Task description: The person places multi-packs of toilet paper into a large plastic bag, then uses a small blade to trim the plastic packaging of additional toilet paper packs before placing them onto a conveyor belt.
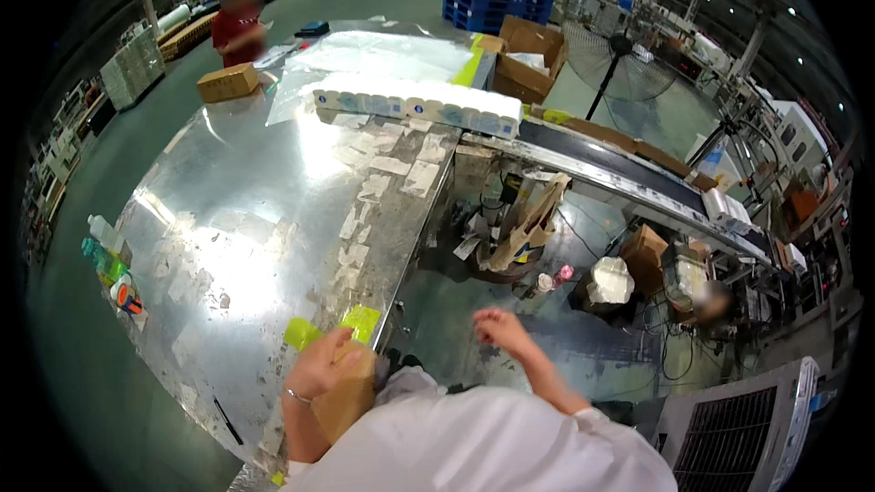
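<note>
The brown box point(350, 398) sits at the near right edge of the worktop point(241, 173), by the left hand point(316, 370) with loose, spread fingers, and a bump might drop it, while the right hand point(503, 332) has curled fingers, maybe holding something, I can't tell.

The view looks from the person's head (the left of two fisheye cameras worn side by side), facing down and forward, wide enough to bend straight edges. The white shirt point(483, 442) is very near at the lower edge, the left hand point(319, 364) and right hand point(501, 328) near, the metal table point(241, 187) beyond, blue pallets point(497, 2) far off.
</note>
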Demonstrator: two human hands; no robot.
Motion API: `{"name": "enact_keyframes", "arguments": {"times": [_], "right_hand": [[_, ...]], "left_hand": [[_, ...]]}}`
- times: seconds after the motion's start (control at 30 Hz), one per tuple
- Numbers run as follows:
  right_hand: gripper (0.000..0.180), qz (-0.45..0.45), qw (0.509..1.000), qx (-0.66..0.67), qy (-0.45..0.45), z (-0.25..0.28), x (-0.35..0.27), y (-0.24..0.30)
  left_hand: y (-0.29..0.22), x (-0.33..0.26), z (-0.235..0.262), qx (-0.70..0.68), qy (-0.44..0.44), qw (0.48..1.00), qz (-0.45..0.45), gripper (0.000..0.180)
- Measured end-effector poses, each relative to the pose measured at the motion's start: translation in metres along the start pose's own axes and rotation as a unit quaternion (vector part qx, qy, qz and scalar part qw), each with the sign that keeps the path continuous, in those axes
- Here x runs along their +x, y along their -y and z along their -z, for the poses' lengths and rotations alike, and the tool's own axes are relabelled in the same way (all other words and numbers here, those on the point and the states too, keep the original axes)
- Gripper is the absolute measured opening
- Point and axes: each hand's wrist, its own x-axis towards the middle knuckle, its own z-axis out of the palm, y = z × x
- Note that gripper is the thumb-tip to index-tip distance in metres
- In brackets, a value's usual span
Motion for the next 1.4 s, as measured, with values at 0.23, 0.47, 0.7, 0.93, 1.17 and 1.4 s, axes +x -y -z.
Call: {"name": "enact_keyframes", "arguments": {"times": [0.23,0.47,0.7,0.93,1.17,1.4], "right_hand": [[0.019,0.005,0.991,-0.011,-0.136,0.039,0.128,0.125],[0.025,0.138,0.968,-0.166,-0.124,0.034,0.321,0.238],[0.054,0.424,0.795,-0.426,-0.086,-0.02,0.603,0.345],[0.097,0.208,0.765,-0.591,0.148,-0.112,0.669,0.39],[0.052,0.234,0.94,-0.203,0.145,-0.141,0.62,0.246],[0.086,0.131,0.923,-0.292,0.212,-0.184,0.548,0.318]], "left_hand": [[0.021,0.112,0.04,0.047,-0.052,0.997,0.037,0.042],[0.026,0.232,0.049,0.031,-0.002,0.999,0.023,0.041],[0.023,0.385,0.045,-0.171,0.017,0.975,0.138,0.042],[0.1,0.509,0.047,-0.227,-0.25,0.917,0.214,0.044],[0.162,0.546,0.062,-0.526,-0.394,0.705,0.268,0.05],[0.158,0.504,0.057,-0.59,-0.43,0.646,0.224,0.037]]}}
